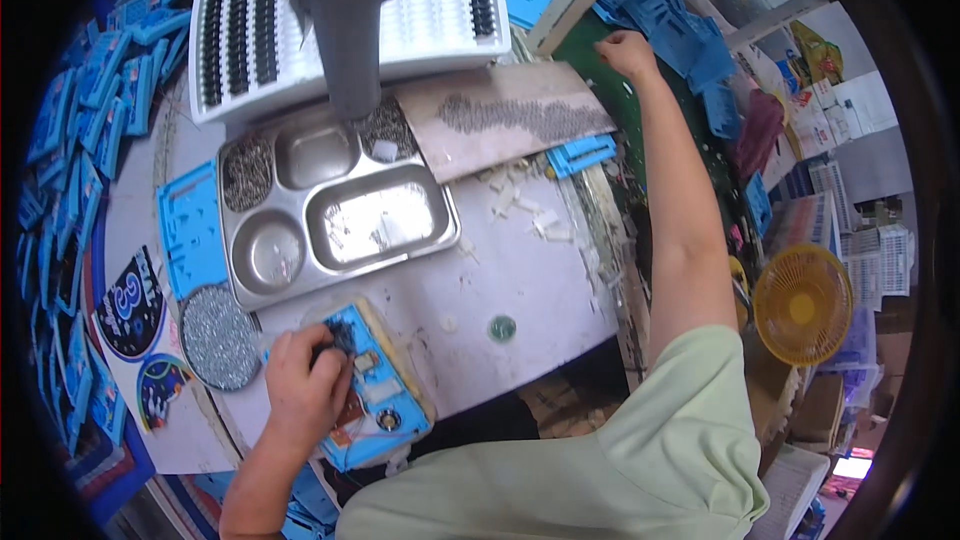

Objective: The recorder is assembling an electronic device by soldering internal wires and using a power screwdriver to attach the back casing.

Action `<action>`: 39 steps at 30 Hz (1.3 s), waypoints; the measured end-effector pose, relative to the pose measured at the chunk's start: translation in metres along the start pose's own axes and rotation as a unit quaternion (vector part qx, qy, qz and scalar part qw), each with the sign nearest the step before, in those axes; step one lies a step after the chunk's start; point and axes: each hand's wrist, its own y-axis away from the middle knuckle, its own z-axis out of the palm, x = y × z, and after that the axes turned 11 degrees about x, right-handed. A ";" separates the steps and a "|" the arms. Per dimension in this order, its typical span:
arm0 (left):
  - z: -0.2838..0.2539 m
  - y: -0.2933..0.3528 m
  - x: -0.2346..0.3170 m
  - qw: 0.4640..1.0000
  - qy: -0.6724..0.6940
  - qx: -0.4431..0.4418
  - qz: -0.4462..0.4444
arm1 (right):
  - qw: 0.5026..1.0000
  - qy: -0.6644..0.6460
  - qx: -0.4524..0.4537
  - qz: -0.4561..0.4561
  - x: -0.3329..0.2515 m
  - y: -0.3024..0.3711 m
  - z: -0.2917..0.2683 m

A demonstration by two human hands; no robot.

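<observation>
My left hand (308, 385) rests at the left edge of a blue plastic casing (400, 405) with small parts and a round metal piece in it. Its fingers are curled in by a black part at the casing's top end; what they pinch, if anything, is hidden. The casing lies tilted on a pale padded block (380, 325) near the table's front edge. Stretched far forward to the right, my right hand (628, 55) is closed above a green surface (592, 60). I cannot make out anything between its fingers.
A steel compartment tray (300, 285) holds small metal pieces. Behind it stand a white rack (420, 65) with black rows and a dark grey upright shape (350, 50). A board (425, 140) bears many tiny parts. Blue casings (100, 80) pile up left; a yellow basket (803, 305) is right.
</observation>
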 end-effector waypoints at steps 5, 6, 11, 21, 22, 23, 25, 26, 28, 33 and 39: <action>-0.005 0.007 0.000 1.000 -0.021 -0.009 -0.007 | 0.867 -0.400 -0.111 0.276 0.001 -0.098 0.072; -0.005 0.009 -0.001 1.000 -0.023 -0.013 -0.011 | 0.848 -0.432 -0.142 0.273 -0.005 -0.106 0.092; -0.013 0.012 0.006 0.997 -0.050 -0.040 -0.035 | 0.654 -0.654 -0.159 0.345 -0.032 -0.131 0.150; -0.011 0.004 -0.007 1.000 0.011 -0.016 0.014 | 0.988 0.090 0.053 0.115 0.192 -0.169 0.005; -0.010 0.007 -0.005 1.000 0.001 -0.015 0.015 | 0.979 0.120 0.096 0.137 0.202 -0.151 -0.010; -0.010 0.007 -0.010 1.000 -0.008 -0.006 0.028 | 0.969 0.132 0.134 0.158 0.209 -0.131 -0.024; -0.010 0.009 -0.014 0.999 -0.009 0.002 0.035 | 0.958 0.126 0.202 0.163 0.219 -0.083 -0.050; -0.010 0.010 -0.010 0.999 -0.005 0.001 0.036 | 0.956 0.103 0.230 0.147 0.220 -0.055 -0.061; -0.010 0.010 -0.011 0.999 -0.004 0.000 0.042 | 0.953 0.169 0.240 0.069 0.168 0.028 -0.063; -0.023 0.013 -0.011 0.998 0.032 0.048 0.033 | 0.918 0.169 0.357 0.034 0.162 0.109 -0.134; -0.051 0.007 0.033 0.903 0.356 0.097 -0.219 | 0.768 -0.616 0.171 -0.031 -0.087 0.304 -0.151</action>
